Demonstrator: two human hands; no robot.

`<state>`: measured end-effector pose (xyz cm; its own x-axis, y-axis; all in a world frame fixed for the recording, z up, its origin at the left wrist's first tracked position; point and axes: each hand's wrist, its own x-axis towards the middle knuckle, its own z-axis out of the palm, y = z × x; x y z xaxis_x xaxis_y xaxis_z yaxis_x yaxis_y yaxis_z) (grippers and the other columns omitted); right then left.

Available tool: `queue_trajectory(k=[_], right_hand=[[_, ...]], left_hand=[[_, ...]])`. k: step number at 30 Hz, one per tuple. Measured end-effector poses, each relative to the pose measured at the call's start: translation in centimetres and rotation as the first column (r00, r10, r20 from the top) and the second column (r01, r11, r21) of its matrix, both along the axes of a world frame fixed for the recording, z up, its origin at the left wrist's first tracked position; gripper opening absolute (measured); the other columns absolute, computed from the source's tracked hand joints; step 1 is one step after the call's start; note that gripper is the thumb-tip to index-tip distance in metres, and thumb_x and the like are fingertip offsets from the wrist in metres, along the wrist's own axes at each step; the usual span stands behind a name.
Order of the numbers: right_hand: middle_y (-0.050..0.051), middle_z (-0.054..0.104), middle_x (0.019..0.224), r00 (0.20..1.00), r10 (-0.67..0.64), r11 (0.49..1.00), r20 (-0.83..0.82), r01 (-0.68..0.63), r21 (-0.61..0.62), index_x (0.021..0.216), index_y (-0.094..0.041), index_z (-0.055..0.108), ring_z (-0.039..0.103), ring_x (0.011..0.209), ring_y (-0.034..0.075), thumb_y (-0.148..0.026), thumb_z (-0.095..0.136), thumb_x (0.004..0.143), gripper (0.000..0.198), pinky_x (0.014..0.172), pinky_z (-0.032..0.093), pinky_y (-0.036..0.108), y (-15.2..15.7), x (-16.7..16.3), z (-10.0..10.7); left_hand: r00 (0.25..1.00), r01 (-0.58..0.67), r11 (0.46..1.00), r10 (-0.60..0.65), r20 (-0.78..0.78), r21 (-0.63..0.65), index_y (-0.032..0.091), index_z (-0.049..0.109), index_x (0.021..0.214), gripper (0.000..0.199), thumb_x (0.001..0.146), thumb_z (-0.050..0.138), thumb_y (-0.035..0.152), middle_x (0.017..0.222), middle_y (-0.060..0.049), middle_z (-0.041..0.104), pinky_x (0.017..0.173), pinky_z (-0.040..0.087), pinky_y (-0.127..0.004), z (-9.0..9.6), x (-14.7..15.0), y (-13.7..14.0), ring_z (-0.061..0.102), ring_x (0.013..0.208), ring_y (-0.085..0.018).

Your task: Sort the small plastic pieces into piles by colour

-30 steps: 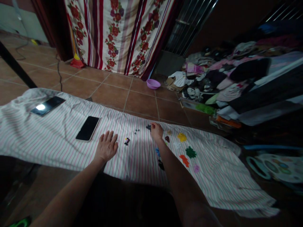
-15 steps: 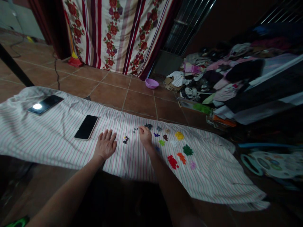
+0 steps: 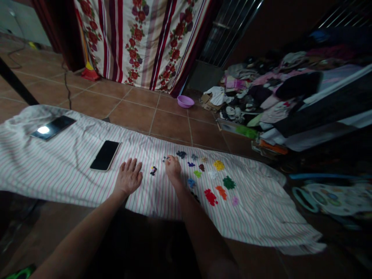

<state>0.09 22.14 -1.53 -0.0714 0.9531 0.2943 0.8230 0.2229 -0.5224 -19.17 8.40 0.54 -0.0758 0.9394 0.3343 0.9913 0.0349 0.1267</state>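
My left hand [image 3: 129, 179] lies flat on the striped cloth [image 3: 87, 190], fingers spread, holding nothing. Just right of it is a small multicoloured assembled piece [image 3: 153, 170], dark with yellow and pink parts. My right hand [image 3: 173, 168] is closed, fingertips pinched down beside a few tiny grey pieces [image 3: 165, 159]; whatever is between the fingers is too small to make out. Beyond that hand sit a dark grey pile [image 3: 181, 154] and a purple pile [image 3: 191, 164] of small pieces. A blue pile [image 3: 191, 183] lies right of the wrist, and black pieces [image 3: 195, 197] are partly hidden by the forearm.
More colour-sorted piles spread to the right: yellow [image 3: 219, 165], green [image 3: 229, 182], red [image 3: 210, 197] and orange [image 3: 221, 192]. Two phones, one near [image 3: 105, 155] and one farther [image 3: 54, 128], lie at left. A purple basin [image 3: 185, 102] stands on the tiled floor.
My right hand has moved a little left, from beside the dark grey pile to the few tiny grey pieces. The blue pile shows more clearly now. My left hand stays in place.
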Motion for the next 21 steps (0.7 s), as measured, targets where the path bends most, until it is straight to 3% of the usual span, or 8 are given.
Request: queue_trajectory(k=[10, 21], right_hand=[[0.008, 0.064, 0.096, 0.996, 0.056, 0.993, -0.066, -0.049, 0.106, 0.098, -0.019, 0.066, 0.06, 0.086, 0.02, -0.02, 0.05, 0.092, 0.018, 0.085, 0.047, 0.03, -1.1, 0.1, -0.6], [0.008, 0.065, 0.094, 0.987, 0.048, 0.993, -0.153, -0.031, 0.116, 0.101, -0.019, 0.066, 0.062, 0.085, 0.02, -0.016, 0.045, 0.089, 0.025, 0.084, 0.048, 0.03, -1.5, 0.2, -0.4]], left_hand=[[0.999, 0.01, 1.0, -0.01, 0.047, -0.003, 0.018, 0.06, 0.136, 0.049, 0.095, 0.037, 0.035, 0.148, -0.017, 0.056, 0.112, 0.035, -0.055, -0.2, -0.1, 0.1, 0.044, 0.143, -0.036], [0.998, 0.018, 1.0, -0.017, 0.056, -0.01, 0.019, 0.059, 0.137, 0.049, 0.096, 0.036, 0.035, 0.148, -0.017, 0.055, 0.112, 0.036, -0.057, 0.1, -0.1, 0.0, 0.044, 0.142, -0.036]])
